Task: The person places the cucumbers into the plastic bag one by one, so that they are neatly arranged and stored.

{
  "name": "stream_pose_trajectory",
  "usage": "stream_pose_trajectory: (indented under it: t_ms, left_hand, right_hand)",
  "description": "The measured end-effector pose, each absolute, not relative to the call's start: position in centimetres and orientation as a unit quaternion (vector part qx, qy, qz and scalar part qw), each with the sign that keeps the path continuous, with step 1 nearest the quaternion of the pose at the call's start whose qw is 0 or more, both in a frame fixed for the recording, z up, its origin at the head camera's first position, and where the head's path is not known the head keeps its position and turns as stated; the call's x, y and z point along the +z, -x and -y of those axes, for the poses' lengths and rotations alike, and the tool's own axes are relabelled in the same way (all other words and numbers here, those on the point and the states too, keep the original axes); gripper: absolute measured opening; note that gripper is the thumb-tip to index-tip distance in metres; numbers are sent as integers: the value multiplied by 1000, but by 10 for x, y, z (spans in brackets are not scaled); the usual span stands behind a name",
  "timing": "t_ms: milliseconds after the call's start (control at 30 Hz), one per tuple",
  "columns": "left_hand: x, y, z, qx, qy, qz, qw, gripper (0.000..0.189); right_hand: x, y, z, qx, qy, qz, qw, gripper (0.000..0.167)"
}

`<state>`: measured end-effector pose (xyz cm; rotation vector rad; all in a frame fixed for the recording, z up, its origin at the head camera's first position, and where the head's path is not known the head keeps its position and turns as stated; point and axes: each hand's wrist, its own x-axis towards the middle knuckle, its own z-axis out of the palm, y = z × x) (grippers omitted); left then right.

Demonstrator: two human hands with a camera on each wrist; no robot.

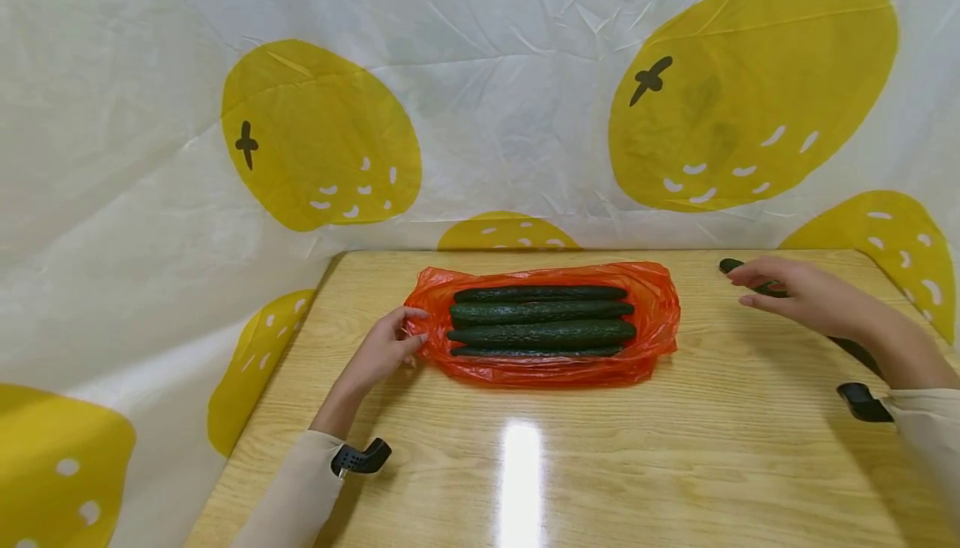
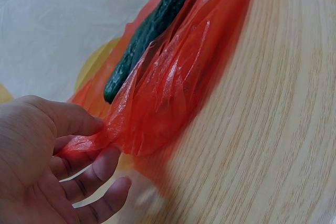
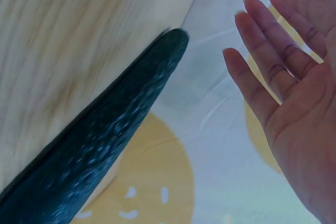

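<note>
A red plastic bag [image 1: 660, 314] lies spread on the table, with several dark green cucumbers [image 1: 543, 334] side by side in its opening. At the bag's left end, my left hand [image 1: 378, 352] pinches the thin plastic between thumb and fingers; the left wrist view shows the gathered edge [image 2: 86, 142] there. Over on the right, my right hand [image 1: 817, 302] is held above a single cucumber [image 1: 858, 354], partly covering it in the head view. Its fingers are extended and hold nothing, apart from the bumpy cucumber [image 3: 105, 129] in the right wrist view.
The wooden table [image 1: 637, 465] ends at the back and left against a hanging white sheet [image 1: 510, 131] printed with yellow fruit shapes. Black wrist mounts [image 1: 362, 456] sit on both of my sleeves. A bright light reflection [image 1: 521, 481] shows on the table's front part.
</note>
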<state>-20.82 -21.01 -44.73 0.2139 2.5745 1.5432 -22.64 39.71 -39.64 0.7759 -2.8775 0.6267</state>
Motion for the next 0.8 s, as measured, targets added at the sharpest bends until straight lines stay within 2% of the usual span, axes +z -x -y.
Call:
stream_pose_trajectory:
  t_ms: [233, 467, 700, 800]
  left_hand:
    - [-447, 208, 210, 512, -69, -853, 69, 35]
    - [-449, 209, 210, 510, -72, -855, 66, 36]
    - [-450, 210, 211, 509, -76, -855, 63, 36]
    - [-450, 210, 211, 508, -71, -856, 65, 36]
  right_hand:
    - [-407, 231, -420, 196, -240, 948, 67, 38]
    - [-411, 229, -437, 152, -211, 964, 50, 43]
    - [-418, 227, -448, 138, -205, 967, 58, 41]
    - [-420, 228, -453, 143, -205, 967, 44, 40]
